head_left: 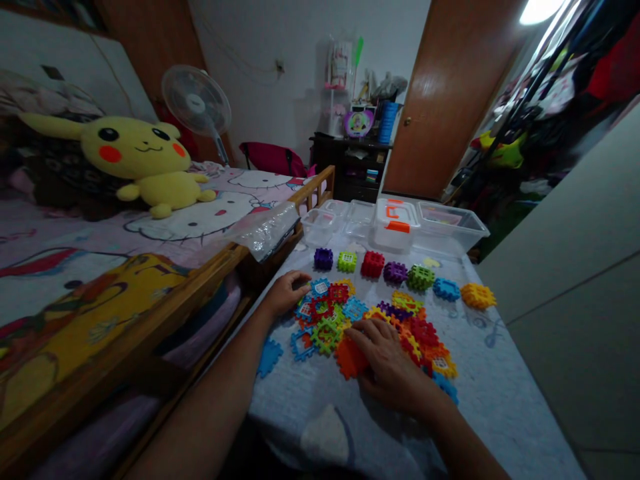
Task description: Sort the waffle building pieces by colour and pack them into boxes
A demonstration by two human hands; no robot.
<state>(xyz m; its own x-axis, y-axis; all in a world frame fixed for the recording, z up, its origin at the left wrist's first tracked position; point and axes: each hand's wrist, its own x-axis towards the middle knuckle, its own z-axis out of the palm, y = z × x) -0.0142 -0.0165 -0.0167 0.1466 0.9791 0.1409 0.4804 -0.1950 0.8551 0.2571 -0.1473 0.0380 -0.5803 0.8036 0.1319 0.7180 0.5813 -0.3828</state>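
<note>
A heap of flat, toothed plastic building tiles (370,323) in many colours lies on a pale cloth-covered table (490,400). Behind it stands a row of assembled cubes: purple (323,258), green (347,261), red (373,264) and several more to the right. My left hand (287,291) rests at the heap's left edge, fingers curled on a light blue tile (320,287). My right hand (387,360) lies on the near side of the heap, fingers closed around an orange piece (350,359).
Clear plastic bins (450,227) and a lidded box with orange handle (395,223) stand at the table's far end. A bed with a wooden rail (200,287) and a yellow plush toy (145,160) runs along the left. A fan, dresser and door stand behind.
</note>
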